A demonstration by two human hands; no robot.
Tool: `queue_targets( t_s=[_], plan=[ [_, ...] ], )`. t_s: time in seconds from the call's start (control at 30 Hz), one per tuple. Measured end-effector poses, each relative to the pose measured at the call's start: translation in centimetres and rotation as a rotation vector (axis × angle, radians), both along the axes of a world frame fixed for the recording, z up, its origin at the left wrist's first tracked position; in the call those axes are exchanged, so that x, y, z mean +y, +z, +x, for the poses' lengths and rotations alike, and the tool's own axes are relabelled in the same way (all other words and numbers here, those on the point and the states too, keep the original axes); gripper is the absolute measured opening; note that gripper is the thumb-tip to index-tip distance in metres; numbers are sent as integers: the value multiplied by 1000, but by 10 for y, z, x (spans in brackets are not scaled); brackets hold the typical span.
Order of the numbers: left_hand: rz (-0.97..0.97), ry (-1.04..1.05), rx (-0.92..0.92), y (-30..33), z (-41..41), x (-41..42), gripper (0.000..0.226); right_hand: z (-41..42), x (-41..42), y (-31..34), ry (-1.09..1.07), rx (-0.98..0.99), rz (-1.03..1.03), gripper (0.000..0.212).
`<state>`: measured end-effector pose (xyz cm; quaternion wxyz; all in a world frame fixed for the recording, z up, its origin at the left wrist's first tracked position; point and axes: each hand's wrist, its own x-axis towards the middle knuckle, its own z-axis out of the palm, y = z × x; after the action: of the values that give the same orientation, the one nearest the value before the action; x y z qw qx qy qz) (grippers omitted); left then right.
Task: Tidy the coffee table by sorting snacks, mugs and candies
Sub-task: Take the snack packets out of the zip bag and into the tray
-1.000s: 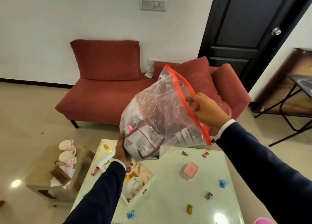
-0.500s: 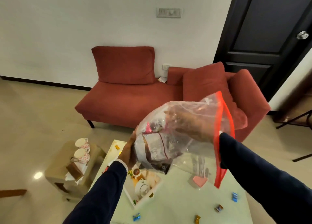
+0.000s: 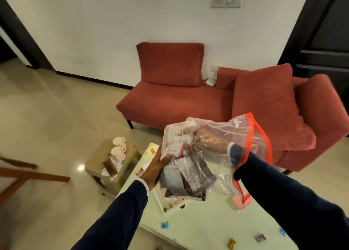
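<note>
I hold a clear zip bag (image 3: 239, 134) with a red seal strip above the pale coffee table (image 3: 204, 223). My left hand (image 3: 155, 169) cups the bag's bottom from outside, gripping the snack packets (image 3: 188, 176) through the plastic. My right hand (image 3: 209, 139) is inside the bag up to the wrist; what its fingers hold is unclear. Wrapped candies lie scattered on the table: a blue candy (image 3: 165, 224), a gold candy (image 3: 232, 243) and a brown candy (image 3: 261, 238). Two floral mugs (image 3: 118, 149) stand on a small beige stool (image 3: 98, 159) to the left.
A pink lidded box (image 3: 242, 204) sits on the table under the bag. A white tray (image 3: 160, 200) with small items lies below the packets. A red sofa (image 3: 170, 102) lines the far wall. Wooden furniture legs (image 3: 28, 174) reach in at the left.
My right hand has gone from pinching the bag's red rim to reaching deep inside the bag. The bag has tipped and dropped lower. My view has swung left.
</note>
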<state>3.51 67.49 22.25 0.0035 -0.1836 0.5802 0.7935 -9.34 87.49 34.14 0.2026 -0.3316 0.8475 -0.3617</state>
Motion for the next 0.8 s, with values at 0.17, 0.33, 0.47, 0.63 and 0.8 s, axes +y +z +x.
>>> queue_targets(
  t_s=[0.17, 0.33, 0.47, 0.63, 0.8],
  plan=[
    [-3, 157, 28, -4, 14, -20, 57, 0, -23, -20, 17, -145, -79, 33],
    [17, 248, 2, -12, 21, -39, 58, 1, -39, -39, -32, -38, -85, 19],
    [-18, 288, 2, -21, 25, -53, 45, -1, -42, -52, 60, -26, -18, 15],
    [-54, 344, -21, -44, 33, -83, 47, -9, -48, -68, 192, 121, 154, 33],
    [66, 460, -99, -81, 36, -147, 42, -21, -63, -95, 30, -82, 110, 59]
  ],
)
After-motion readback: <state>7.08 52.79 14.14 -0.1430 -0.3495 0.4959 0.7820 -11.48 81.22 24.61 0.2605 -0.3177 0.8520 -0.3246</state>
